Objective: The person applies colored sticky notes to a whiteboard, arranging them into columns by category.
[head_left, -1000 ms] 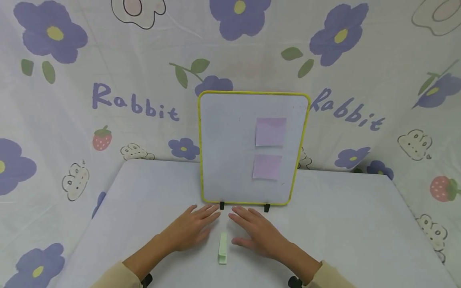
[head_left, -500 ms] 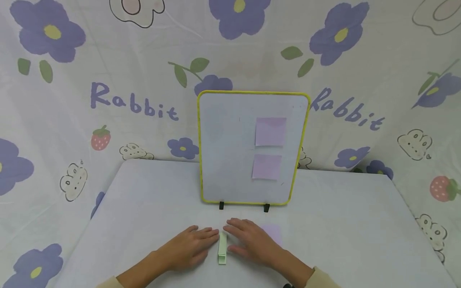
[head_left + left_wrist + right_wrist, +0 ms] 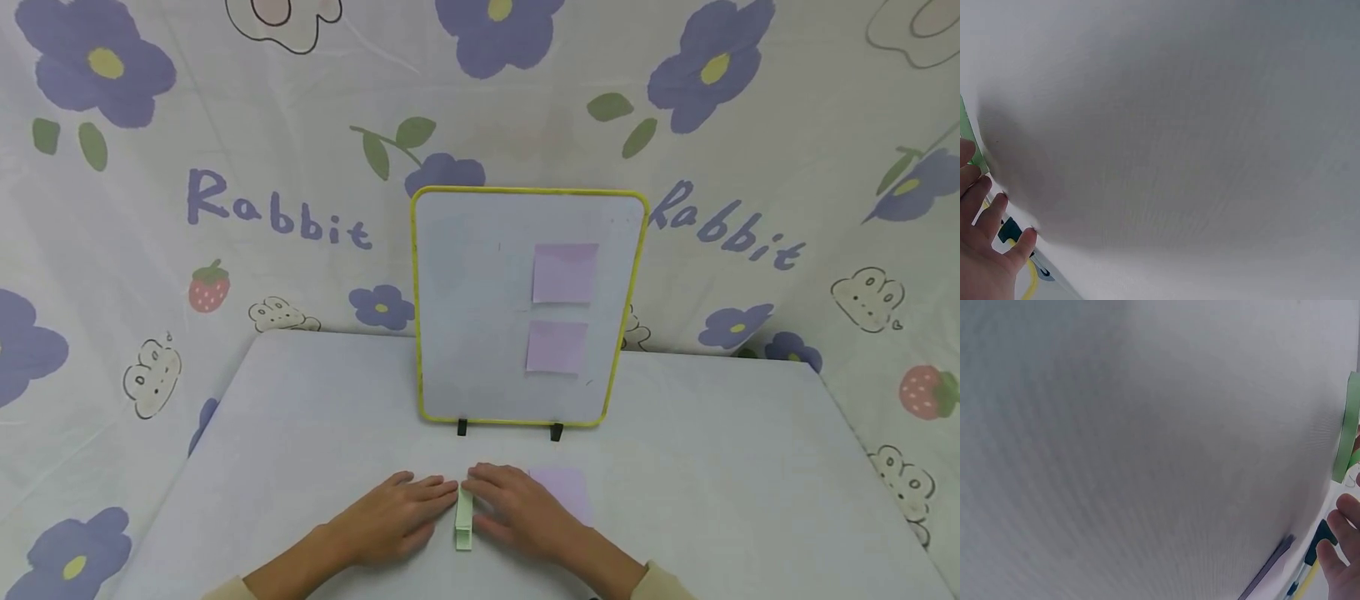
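A narrow folded strip of light green paper (image 3: 465, 505) lies on the white table, pointing from the person towards the board. On its left side rests my left hand (image 3: 393, 518), fingers stretched out, fingertips right at the strip's far end. From the other side my right hand (image 3: 521, 510) comes up to it with relaxed, nearly straight fingers. Both wrist views catch the strip only at the frame border, as a green edge (image 3: 967, 128) on the left and a green side (image 3: 1347, 431) on the right. A lilac sticky note (image 3: 562, 483) lies beyond the right hand, partly covered by it.
Behind the hands stands a whiteboard (image 3: 480, 333) with a yellow frame, on small black feet (image 3: 556, 432). Two lilac sticky notes, an upper note (image 3: 565, 273) and a lower note (image 3: 557, 347), stick to its right half. A patterned cloth (image 3: 285, 133) hangs behind the table.
Both hands have drawn back from the board's feet towards the person, flanking the green strip. The right hand has closed in leftward, and the lilac note on the table has come into sight.
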Tool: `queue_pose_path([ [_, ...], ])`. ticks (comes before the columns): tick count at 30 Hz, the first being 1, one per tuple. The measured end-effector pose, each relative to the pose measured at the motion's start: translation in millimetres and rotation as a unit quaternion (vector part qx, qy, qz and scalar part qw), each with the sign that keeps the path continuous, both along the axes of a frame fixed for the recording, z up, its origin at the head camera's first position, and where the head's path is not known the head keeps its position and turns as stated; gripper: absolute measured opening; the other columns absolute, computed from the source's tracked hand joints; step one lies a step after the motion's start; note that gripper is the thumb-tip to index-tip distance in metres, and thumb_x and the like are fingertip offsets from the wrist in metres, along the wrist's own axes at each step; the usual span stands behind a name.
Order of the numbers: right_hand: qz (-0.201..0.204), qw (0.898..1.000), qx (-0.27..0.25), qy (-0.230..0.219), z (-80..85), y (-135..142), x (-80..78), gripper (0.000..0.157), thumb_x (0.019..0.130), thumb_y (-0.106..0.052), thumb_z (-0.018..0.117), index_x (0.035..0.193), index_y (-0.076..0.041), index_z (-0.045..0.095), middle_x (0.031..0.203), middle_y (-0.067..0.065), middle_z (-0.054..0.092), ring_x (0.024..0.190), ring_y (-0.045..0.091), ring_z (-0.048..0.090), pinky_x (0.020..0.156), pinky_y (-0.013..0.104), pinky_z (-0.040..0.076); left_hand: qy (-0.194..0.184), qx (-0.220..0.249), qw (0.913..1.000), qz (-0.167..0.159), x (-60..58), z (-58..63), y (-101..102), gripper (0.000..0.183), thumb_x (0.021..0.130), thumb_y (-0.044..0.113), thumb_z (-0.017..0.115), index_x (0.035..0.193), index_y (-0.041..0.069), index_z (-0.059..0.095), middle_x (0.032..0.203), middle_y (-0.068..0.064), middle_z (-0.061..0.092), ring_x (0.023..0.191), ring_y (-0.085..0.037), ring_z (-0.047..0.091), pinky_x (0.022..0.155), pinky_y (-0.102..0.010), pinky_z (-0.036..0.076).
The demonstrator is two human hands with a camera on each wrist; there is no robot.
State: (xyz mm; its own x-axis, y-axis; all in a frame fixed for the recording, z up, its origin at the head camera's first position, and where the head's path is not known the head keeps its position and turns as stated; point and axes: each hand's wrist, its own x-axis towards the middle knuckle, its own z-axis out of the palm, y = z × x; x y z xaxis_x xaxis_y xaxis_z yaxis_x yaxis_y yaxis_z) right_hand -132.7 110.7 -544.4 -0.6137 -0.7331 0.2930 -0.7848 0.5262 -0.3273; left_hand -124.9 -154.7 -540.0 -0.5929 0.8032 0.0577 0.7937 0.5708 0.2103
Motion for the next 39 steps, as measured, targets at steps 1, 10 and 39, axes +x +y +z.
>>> queue_pose_path([
  [1, 0.001, 1.0, -0.001, 0.001, -0.3, 0, 0.0, 0.043, 0.091, -0.027, 0.072, 0.129, -0.009, 0.064, 0.135, 0.009, 0.06, 0.126, 0.026, 0.056, 0.101, 0.043, 0.047, 0.002, 0.0, 1.0, 0.0, 0.3, -0.3, 0, 0.046, 0.1, 0.022, 0.056, 0.144, 0.01, 0.054, 0.148, 0.0, 0.051, 0.135, -0.018, 0.05, 0.101, -0.051, 0.044],
  [10, 0.013, 0.999, -0.033, 0.018, 3.1, -3, -2.8, 0.029, 0.091, -0.023, 0.073, 0.117, -0.011, 0.07, 0.118, 0.001, 0.066, 0.112, 0.018, 0.062, 0.096, 0.037, 0.05, 0.019, 0.006, 0.9998, -0.01, 0.8, -2.9, -2, 0.046, 0.099, 0.022, 0.056, 0.143, 0.009, 0.055, 0.146, -0.001, 0.053, 0.134, -0.018, 0.051, 0.099, -0.05, 0.045],
  [39, -0.03, 0.997, -0.052, -0.04, 20.0, -12, -1.9, 0.004, 0.089, -0.017, 0.075, 0.09, -0.014, 0.073, 0.088, -0.008, 0.071, 0.088, 0.006, 0.066, 0.08, 0.03, 0.054, 0.019, 0.021, 0.9992, -0.028, 1.7, -0.7, -4, 0.042, 0.097, 0.02, 0.058, 0.139, 0.019, 0.06, 0.14, -0.002, 0.059, 0.127, -0.021, 0.057, 0.093, -0.047, 0.049],
])
